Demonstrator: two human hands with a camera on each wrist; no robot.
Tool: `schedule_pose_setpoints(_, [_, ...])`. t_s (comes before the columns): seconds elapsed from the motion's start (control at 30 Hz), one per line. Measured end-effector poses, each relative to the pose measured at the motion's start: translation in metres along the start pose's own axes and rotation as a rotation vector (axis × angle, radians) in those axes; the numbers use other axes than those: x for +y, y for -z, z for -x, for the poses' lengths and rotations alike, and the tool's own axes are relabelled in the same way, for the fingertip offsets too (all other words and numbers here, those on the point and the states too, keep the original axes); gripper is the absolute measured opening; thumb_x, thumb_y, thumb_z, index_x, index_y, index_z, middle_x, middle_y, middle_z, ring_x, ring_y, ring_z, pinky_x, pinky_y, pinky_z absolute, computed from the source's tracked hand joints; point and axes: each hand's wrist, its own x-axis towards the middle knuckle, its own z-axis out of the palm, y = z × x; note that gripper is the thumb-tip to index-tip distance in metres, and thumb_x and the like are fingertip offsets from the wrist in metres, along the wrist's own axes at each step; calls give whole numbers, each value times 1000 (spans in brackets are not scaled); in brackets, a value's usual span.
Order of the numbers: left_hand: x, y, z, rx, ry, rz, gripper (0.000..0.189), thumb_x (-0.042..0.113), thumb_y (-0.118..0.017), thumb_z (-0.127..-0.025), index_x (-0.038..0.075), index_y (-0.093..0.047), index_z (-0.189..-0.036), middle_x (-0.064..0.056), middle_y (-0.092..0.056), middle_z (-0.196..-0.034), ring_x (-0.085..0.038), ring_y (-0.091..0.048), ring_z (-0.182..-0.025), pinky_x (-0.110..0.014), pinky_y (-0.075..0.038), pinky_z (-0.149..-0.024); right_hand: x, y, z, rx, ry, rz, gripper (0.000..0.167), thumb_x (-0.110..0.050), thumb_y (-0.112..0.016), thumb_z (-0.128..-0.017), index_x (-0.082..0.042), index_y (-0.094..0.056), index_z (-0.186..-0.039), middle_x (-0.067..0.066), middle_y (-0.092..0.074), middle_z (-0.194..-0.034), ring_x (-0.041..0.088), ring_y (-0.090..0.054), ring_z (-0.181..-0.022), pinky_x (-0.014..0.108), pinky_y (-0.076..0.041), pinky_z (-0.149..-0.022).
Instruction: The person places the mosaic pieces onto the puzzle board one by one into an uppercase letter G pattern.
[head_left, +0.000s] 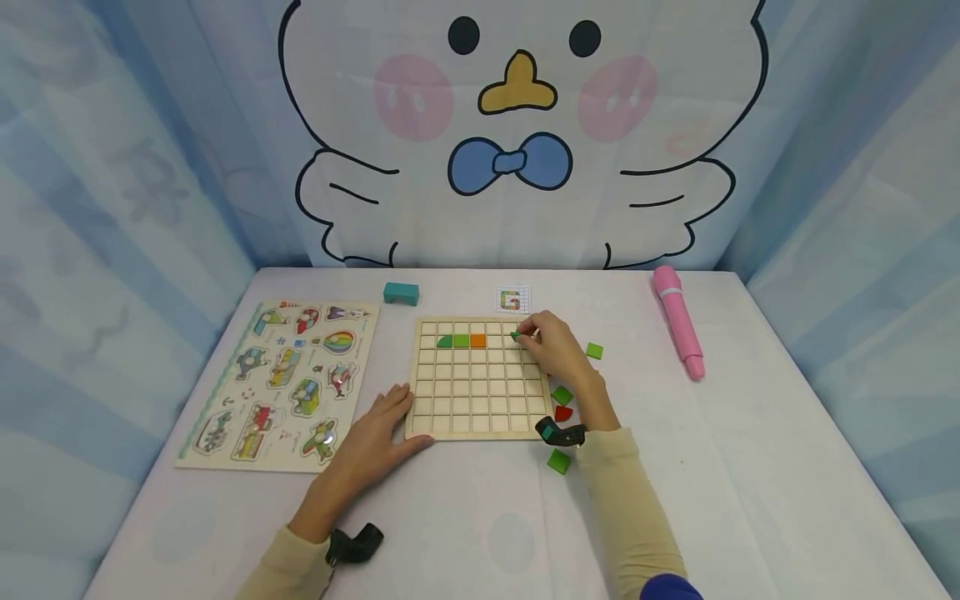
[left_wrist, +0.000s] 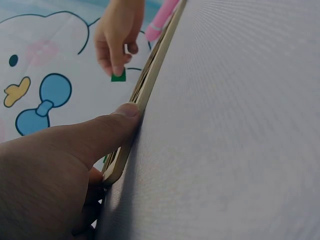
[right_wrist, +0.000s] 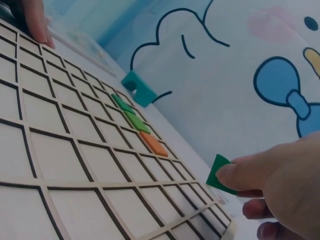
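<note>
Right wrist: green piece at tip of grip

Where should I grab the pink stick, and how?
The pink stick is probably best held round its middle, coming down from above and squeezing its two long sides. It's long and slim and lies flat along the table, so those sides are easy to reach, and nothing touches them.

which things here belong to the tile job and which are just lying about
Seem to belong:
grid board, left hand at its edge
dark green tile pinched in the right hand
two green tiles and orange tile on the board
loose red tile, three loose green tiles
pattern card

Seem just lying about:
picture puzzle
teal block
pink pen-shaped thing
</note>
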Motion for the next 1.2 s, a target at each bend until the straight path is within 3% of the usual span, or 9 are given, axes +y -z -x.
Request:
schedule_pose_setpoints(0.43, [-1, -2, 0, 4, -4, -1, 85, 49, -74, -87, 0, -44, -149, -16, -38, -160, -34, -31, -151, -49, -26, -126, -7, -17, -7, 8, 18, -39, 21, -20, -61, -101, -5, -68, -115, 10, -69, -111, 22, -60, -92, 37, -55, -83])
schedule_pose_setpoints(0.9, [-2, -1, 0, 18, -12, -10, 85, 49, -74, -87, -1, -45, -149, -16, -39, -159, -33, -33, -151, -48, -26, -126, -10, -37, -13, 29, 11, -20, 21, -17, -62, -100, -6, -68, -117, 9, -71, -105, 22, -65, -89, 38, -58, -83])
schedule_pose_setpoints(1.2, [-2, -1, -1, 25, -21, -12, 84, 49, -74, -87, 0, -45, -148, -16, -40, -159, -33, -33, -151, -48, -26, -127, -13, -38, -13, 18, 12, 39, 21, -19, -61, -101, -6, -71, -115, 9, -66, -106, 21, -59, -90, 36, -55, -81])
